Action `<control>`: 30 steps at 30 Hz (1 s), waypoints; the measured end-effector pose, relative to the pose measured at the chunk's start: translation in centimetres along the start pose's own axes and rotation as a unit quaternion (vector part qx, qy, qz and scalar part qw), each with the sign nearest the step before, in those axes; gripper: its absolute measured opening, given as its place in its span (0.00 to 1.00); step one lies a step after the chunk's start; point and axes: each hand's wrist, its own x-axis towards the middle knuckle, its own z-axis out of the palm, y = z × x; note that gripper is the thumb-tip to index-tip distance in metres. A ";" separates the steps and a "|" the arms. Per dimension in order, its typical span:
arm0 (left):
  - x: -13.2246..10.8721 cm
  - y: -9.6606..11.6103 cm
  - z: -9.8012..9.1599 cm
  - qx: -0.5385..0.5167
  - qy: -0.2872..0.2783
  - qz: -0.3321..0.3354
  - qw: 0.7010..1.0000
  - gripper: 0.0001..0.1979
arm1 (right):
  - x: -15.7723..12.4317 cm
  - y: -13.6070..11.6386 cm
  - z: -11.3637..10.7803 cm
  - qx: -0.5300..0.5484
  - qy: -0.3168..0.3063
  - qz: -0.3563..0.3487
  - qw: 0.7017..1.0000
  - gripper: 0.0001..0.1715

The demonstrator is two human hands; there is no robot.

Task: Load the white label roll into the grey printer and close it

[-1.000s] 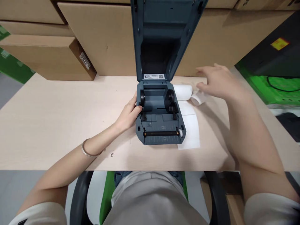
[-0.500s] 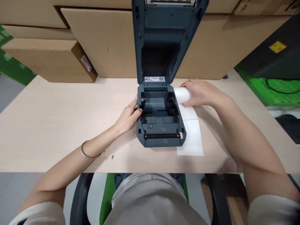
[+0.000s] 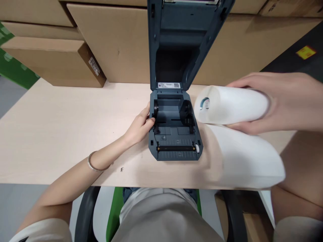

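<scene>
A dark blue-grey label printer (image 3: 176, 134) stands on the table with its lid (image 3: 184, 33) raised. Its inner bay shows two black roll holders and a black roller near the front. My left hand (image 3: 138, 127) grips the printer's left side, thumb on the rim. To the right of the printer, my right hand (image 3: 282, 101) holds a white paper roll (image 3: 237, 105) up above the table, fingers wrapped round its far end. The roll's hollow core faces the printer. A loose strip of white paper (image 3: 247, 158) hangs from the roll toward the table's front edge.
Large cardboard boxes (image 3: 113, 43) line the back of the table (image 3: 63, 134). A smaller box (image 3: 58, 64) lies at the back left. A dark object with a yellow label (image 3: 306, 52) is at the back right. A chair's armrests flank my lap.
My right hand has lifted the paper roll from beside the printer, up and to the right, and the strip has come along. My left hand keeps its hold on the printer.
</scene>
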 end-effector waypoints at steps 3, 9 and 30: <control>0.0 -0.2 0.0 0.008 0.000 0.000 1.000 0.37 | 2.6 -3.8 1.1 0.104 0.024 -0.060 0.993 0.40; 0.1 -0.1 0.0 0.029 0.001 -0.004 1.000 0.37 | 7.2 -6.7 4.8 0.153 -0.022 -0.056 0.986 0.42; 0.0 -0.1 0.1 0.020 0.006 -0.013 1.000 0.36 | 9.8 -6.8 8.8 0.117 -0.043 -0.093 0.988 0.41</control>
